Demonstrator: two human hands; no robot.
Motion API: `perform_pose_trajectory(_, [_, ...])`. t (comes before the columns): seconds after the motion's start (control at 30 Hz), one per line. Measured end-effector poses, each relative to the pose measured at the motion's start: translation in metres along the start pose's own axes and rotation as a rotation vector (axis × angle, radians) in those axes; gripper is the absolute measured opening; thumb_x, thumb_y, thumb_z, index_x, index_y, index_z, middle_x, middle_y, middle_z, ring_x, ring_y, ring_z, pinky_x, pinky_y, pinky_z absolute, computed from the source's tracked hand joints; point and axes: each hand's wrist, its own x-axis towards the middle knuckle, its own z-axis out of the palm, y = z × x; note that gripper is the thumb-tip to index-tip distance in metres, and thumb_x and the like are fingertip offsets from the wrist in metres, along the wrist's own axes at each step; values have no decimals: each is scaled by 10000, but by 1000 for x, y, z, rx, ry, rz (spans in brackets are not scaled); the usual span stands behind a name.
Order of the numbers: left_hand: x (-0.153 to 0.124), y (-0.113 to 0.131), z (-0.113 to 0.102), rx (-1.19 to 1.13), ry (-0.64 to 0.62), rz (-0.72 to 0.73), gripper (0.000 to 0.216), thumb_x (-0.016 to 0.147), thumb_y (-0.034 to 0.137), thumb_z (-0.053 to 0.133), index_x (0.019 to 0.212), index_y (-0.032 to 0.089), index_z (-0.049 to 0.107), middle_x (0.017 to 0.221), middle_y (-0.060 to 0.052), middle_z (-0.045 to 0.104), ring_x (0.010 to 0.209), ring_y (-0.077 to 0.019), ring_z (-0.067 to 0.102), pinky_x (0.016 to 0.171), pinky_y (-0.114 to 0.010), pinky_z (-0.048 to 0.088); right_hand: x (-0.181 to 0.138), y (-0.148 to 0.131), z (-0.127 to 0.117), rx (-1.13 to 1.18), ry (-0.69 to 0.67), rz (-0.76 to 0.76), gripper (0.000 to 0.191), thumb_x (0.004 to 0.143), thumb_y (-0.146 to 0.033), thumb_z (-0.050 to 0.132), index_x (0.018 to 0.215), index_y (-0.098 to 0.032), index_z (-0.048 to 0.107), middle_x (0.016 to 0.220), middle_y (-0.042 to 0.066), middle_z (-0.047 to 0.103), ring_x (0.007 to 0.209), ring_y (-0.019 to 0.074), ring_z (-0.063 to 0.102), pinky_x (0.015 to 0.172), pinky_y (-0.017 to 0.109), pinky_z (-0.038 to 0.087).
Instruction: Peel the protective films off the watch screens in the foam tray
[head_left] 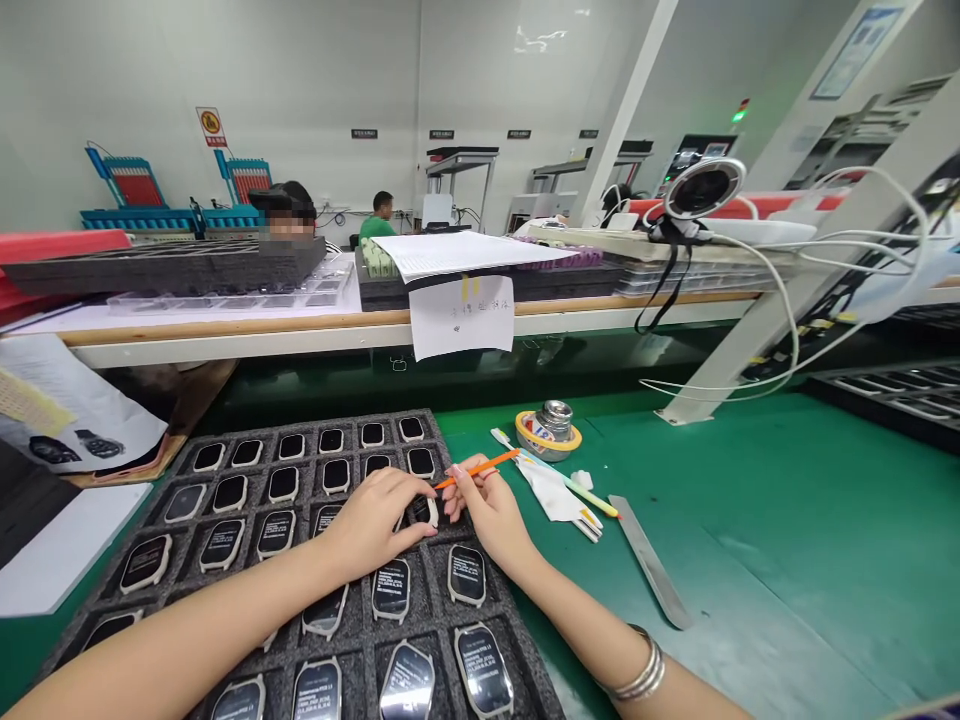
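A dark foam tray (442,630) holds rows of smartwatch bodies without straps; many of the nearer screens show lines of white text. Between the thumb and fingers of my left hand (382,515) is one smartwatch (424,510), held over the tray's right part and tilted. My right hand (484,510) pinches a thin orange stick tool (487,465), its left end close to the edge of that watch. Whether the tip touches the watch I cannot tell, as fingers cover part of it.
Right of the tray lie a white cloth (551,490), brushes, a metal strip (649,565) and a bottle inside a yellow tape roll (547,435) on the green mat (787,540). A metal post (712,370) with cables stands at right. A shelf (337,335) crosses behind; people sit beyond it.
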Motion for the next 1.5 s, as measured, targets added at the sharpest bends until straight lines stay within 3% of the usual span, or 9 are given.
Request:
perform_pose_trajectory(0.13, [0, -1, 2, -5, 15, -64, 550, 814, 287, 754, 1260, 218, 442, 1160, -100, 652, 1089, -267, 630, 951, -455, 517, 1, 1, 4, -13, -9, -1, 497, 801, -705, 614, 778, -219, 512, 586, -20, 611, 454, 116, 551, 430, 233, 446])
perform_pose_trajectory(0.53, [2, 1, 1, 39, 12, -72, 613, 777, 297, 796, 1265, 221, 431, 1127, -75, 662, 1079, -269, 630, 940, -428, 511, -2, 0, 4, -96, -26, -14, 472, 848, -690, 561, 782, -231, 473, 598, -31, 594, 468, 113, 536, 448, 231, 448])
perform_pose_trajectory(0.67, [4, 3, -4, 135, 5, -52, 438, 797, 390, 771, 1108, 195, 533, 1065, -86, 628, 1028, -298, 592, 903, -467, 478, -2, -1, 2, -125, -25, -6, 481, 844, -702, 552, 784, -232, 469, 608, -25, 604, 475, 117, 541, 450, 235, 450])
perform_pose_trajectory(0.8, [3, -1, -19, 218, -131, 45, 269, 877, 456, 663, 839, 194, 613, 939, -63, 590, 911, -263, 557, 826, -415, 455, -2, -1, -1, -146, -13, 11, 474, 825, -687, 591, 774, -230, 474, 596, -23, 603, 471, 119, 538, 458, 239, 445])
perform_pose_trajectory(0.93, [-9, -7, -38, 261, -236, 128, 212, 922, 426, 612, 940, 218, 651, 1039, -60, 620, 955, -244, 552, 871, -394, 416, -2, -4, -3, -136, 2, 18, 456, 830, -671, 587, 817, -222, 503, 628, -15, 613, 478, 120, 538, 476, 251, 457])
perform_pose_trajectory(1.1, [-27, -11, -52, 273, -217, 84, 226, 964, 398, 548, 1086, 213, 593, 1115, -74, 615, 1039, -253, 548, 903, -401, 413, 4, -17, 7, -116, -31, 7, 409, 832, -608, 620, 854, -202, 575, 701, 10, 643, 571, 128, 574, 524, 246, 457])
perform_pose_trajectory(1.27, [-31, -18, -52, 243, -205, 90, 263, 933, 450, 588, 1079, 232, 603, 1074, -56, 613, 1021, -230, 558, 917, -373, 444, 17, -21, 33, -52, -160, 39, 427, 776, -606, 674, 845, -190, 612, 723, 30, 682, 548, 128, 579, 520, 257, 466])
perform_pose_trajectory(1.5, [-34, -19, -45, 235, -160, 65, 261, 943, 432, 569, 1049, 202, 634, 1065, -100, 624, 1012, -267, 565, 900, -421, 475, 20, -5, 48, 51, -180, 86, 532, 704, -703, 695, 789, -193, 569, 653, 6, 643, 502, 115, 563, 535, 268, 489])
